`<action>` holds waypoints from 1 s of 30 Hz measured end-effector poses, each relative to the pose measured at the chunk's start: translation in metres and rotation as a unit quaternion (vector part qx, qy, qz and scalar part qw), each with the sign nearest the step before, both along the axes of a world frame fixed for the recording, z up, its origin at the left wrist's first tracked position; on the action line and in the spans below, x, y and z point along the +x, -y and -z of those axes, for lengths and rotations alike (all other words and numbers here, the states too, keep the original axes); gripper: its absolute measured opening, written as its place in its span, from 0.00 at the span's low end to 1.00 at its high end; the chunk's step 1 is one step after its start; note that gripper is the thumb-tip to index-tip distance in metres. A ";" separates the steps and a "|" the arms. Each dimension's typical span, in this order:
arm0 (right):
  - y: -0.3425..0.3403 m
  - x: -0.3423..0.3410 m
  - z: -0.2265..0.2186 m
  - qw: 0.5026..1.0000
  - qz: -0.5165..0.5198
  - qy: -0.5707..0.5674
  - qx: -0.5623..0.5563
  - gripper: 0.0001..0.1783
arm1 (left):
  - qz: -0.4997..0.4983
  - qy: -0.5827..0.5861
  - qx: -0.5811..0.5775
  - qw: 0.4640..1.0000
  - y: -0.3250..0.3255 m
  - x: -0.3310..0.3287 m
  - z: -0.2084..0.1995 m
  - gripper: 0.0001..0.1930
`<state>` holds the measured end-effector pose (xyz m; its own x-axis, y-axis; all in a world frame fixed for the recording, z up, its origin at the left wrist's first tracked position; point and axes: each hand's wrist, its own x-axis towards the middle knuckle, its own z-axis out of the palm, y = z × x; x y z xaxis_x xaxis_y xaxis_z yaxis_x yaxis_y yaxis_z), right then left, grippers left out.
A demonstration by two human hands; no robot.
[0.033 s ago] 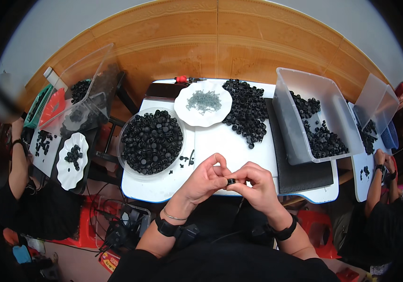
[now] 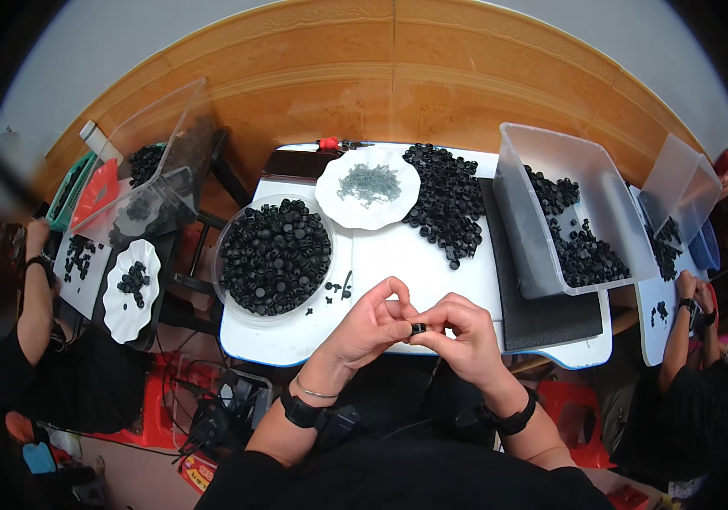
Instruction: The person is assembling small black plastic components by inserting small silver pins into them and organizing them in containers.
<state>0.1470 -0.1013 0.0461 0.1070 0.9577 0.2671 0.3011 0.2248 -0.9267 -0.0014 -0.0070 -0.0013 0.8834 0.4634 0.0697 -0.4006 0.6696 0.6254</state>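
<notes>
Between my two hands, just over the table's near edge, is a small round black plastic part (image 2: 417, 329). My left hand (image 2: 372, 321) pinches it from one side with thumb and forefinger. On the other side my right hand (image 2: 463, 333) grips it the same way, fingertips closed. Left of my hands stands a round clear tub (image 2: 218, 285) heaped with black caps (image 2: 274, 255). Beyond them, a white scalloped plate (image 2: 330, 208) carries a pile of small clear pieces (image 2: 369, 184). A heap of black ring-like parts (image 2: 444, 200) lies loose beside the plate.
A translucent bin (image 2: 542, 263) with black parts stands on a black mat (image 2: 551, 321) at right. A dark flat case (image 2: 300, 165) and red-handled tool (image 2: 328, 144) lie at the back. Co-workers' arms (image 2: 32, 302) show at both sides. Loose bits (image 2: 338, 289) lie near the tub.
My hands and the black part stay in place. At the far left, the co-worker's hand and arm have shifted slightly.
</notes>
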 end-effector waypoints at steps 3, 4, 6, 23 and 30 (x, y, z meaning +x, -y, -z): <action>-0.002 0.001 0.005 1.000 0.001 0.025 0.004 0.11 | 0.000 -0.014 0.004 1.000 0.000 -0.001 0.001 0.20; -0.003 0.002 0.009 0.999 0.000 0.035 0.004 0.11 | 0.001 -0.019 0.004 1.000 -0.001 0.000 0.005 0.19; -0.005 0.005 0.017 1.000 0.015 0.021 -0.002 0.10 | 0.001 -0.037 0.010 0.999 -0.005 0.005 0.011 0.15; -0.046 0.013 0.107 0.975 0.199 0.091 0.042 0.10 | -0.263 -0.244 0.369 0.858 -0.026 0.044 0.062 0.09; -0.045 0.012 0.106 0.970 0.190 0.143 0.057 0.11 | -0.314 -0.237 0.375 0.840 -0.024 0.047 0.064 0.06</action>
